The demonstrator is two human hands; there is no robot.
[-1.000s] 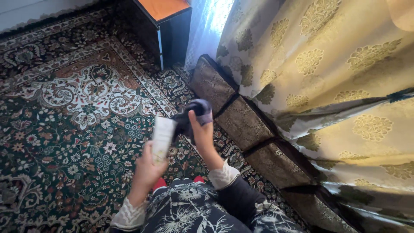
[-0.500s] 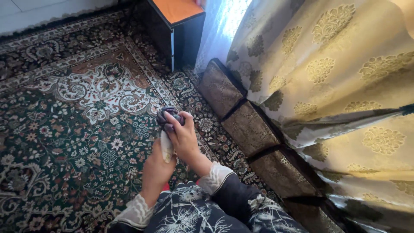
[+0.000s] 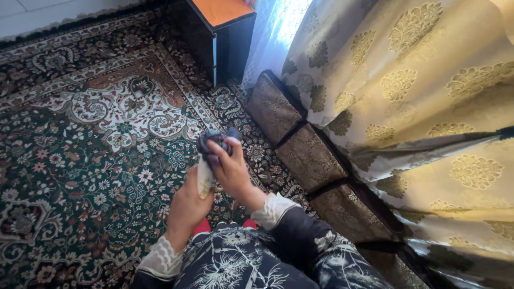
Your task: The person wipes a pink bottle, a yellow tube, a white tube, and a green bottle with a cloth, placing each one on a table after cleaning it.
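Observation:
My left hand [image 3: 187, 206] grips a pale, cream-coloured tube-shaped object [image 3: 204, 179] by its lower part, holding it upright above the carpet. My right hand [image 3: 231, 168] presses a bunched dark grey cloth [image 3: 210, 143] against the top of that object, fingers curled over both. The two hands touch each other at the middle of the view. Both wrists show white lace cuffs on dark sleeves. Most of the pale object is hidden by my fingers and the cloth.
A patterned green, red and cream carpet [image 3: 96, 134] covers the floor. Brown floor cushions [image 3: 300, 150] line the right side under gold floral curtains [image 3: 417, 91]. A dark cabinet with an orange top [image 3: 225, 27] stands at the back. My dark floral-print lap [image 3: 241, 262] fills the bottom.
A second ago the right hand held the cloth apart, above and right of the pale object. It has since come down onto the object's top, and both hands now stay together.

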